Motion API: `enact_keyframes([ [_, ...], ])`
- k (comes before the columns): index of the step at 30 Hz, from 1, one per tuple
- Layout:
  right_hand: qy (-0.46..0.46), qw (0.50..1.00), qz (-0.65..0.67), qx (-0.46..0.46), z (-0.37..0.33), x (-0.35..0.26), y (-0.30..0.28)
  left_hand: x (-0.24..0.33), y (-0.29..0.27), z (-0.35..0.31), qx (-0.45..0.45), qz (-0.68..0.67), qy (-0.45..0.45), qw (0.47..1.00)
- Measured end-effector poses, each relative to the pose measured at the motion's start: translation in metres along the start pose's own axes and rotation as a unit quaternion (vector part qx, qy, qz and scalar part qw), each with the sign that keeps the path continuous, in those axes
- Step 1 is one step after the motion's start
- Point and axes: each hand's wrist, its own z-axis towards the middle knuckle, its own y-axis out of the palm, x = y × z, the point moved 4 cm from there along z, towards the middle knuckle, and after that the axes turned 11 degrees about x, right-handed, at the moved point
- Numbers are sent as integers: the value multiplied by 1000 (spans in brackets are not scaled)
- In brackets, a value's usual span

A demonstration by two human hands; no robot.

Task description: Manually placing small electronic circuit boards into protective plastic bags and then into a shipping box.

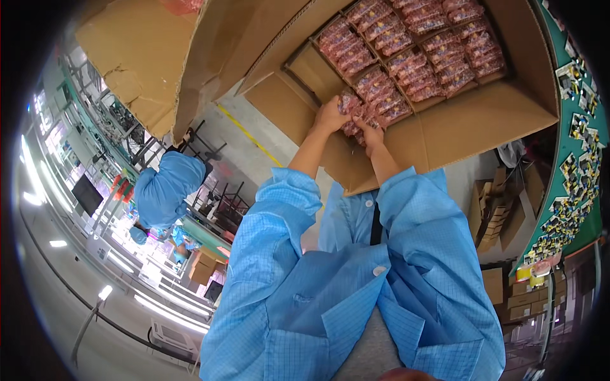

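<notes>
A large open cardboard box stands before me, split by cardboard dividers into compartments. Rows of pink see-through bags fill most of them; their contents are too small to make out. At the box's near left corner, my left hand curls its fingers over a pink bag. My right hand is closed on the same group of bags from the near right, its thumb toward the left hand. Bare cardboard shows in the compartment beyond my left hand.
Another open carton is at the upper left. Along the right runs a green bench covered with small electronic parts. Cartons sit below it. A person in blue bends over at the left, near benches. Yellow tape marks the floor.
</notes>
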Motion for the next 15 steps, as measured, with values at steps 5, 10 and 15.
enact_keyframes([
  [5, -27, 1000, 6, 13, -14, 2, 5, -2, 7, -5, 54, -37, 61, 996],
  [10, -24, 994, 12, 108, -29, -3, 16, -14, 9, 1, 75, -14, 109, 991],
  [15, -32, 993, 39, 106, -18, 2, 16, 6, -10, -15, 0, 66, 33, 997],
])
